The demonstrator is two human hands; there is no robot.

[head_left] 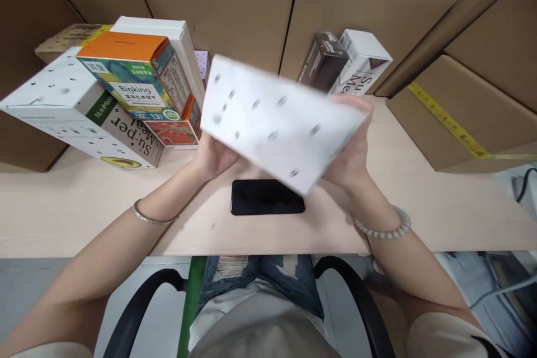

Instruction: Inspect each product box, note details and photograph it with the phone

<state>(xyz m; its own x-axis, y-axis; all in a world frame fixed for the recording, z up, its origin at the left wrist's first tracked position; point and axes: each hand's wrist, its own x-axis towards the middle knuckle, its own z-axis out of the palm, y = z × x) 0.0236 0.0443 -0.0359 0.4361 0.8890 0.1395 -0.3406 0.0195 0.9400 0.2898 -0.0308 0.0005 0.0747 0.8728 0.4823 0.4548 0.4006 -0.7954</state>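
Observation:
I hold a flat white box (277,120) with small dark spots, blurred by motion, above the light table (84,207). My left hand (213,156) grips its lower left side from beneath, fingers mostly hidden behind the box. My right hand (352,151) clasps its right end, fingers curled round the edge. A black phone (267,197) lies flat on the table just under the box.
Stacked at the left are a white Su-per Meal box (79,114), an orange and blue Binking box (138,75) and a white box behind. A dark box (323,61) and a white one (364,61) stand at the back right. Brown cartons wall the table.

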